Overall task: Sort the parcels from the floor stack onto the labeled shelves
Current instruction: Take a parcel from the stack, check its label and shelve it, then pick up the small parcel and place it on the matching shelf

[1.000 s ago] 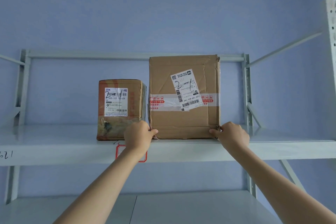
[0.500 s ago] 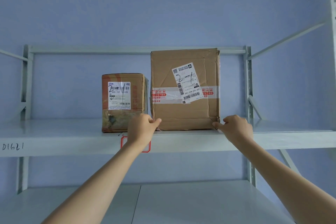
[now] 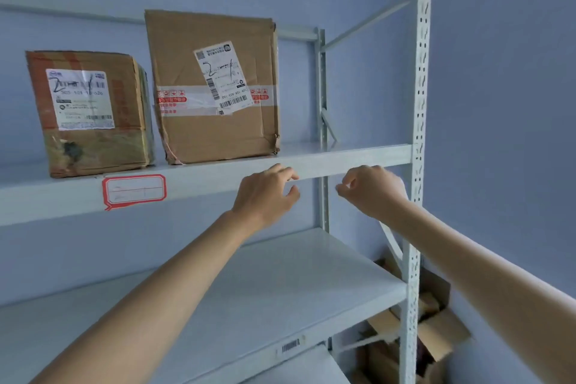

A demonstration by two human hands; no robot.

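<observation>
Two brown cardboard parcels stand on the upper shelf [image 3: 343, 157]. The taller parcel [image 3: 215, 84] carries a slanted white label marked "2-1" and red-printed tape. The smaller parcel [image 3: 90, 112] stands to its left with its own white label. A red-framed tag [image 3: 134, 191] on the shelf's front edge reads "2-1". My left hand [image 3: 265, 193] hovers in front of the shelf edge, fingers loosely curled, holding nothing. My right hand [image 3: 371, 188] floats beside it, also empty, below and to the right of the tall parcel.
A bare lower shelf [image 3: 280, 284] runs beneath my arms. A perforated metal upright [image 3: 419, 134] stands at the right. Behind it, low at the right, lie several cardboard boxes [image 3: 436, 330] on the floor. The blue wall closes off the right side.
Both hands have let go of the tall parcel's lower corners and drawn back and down to the right. My view has swung right and down.
</observation>
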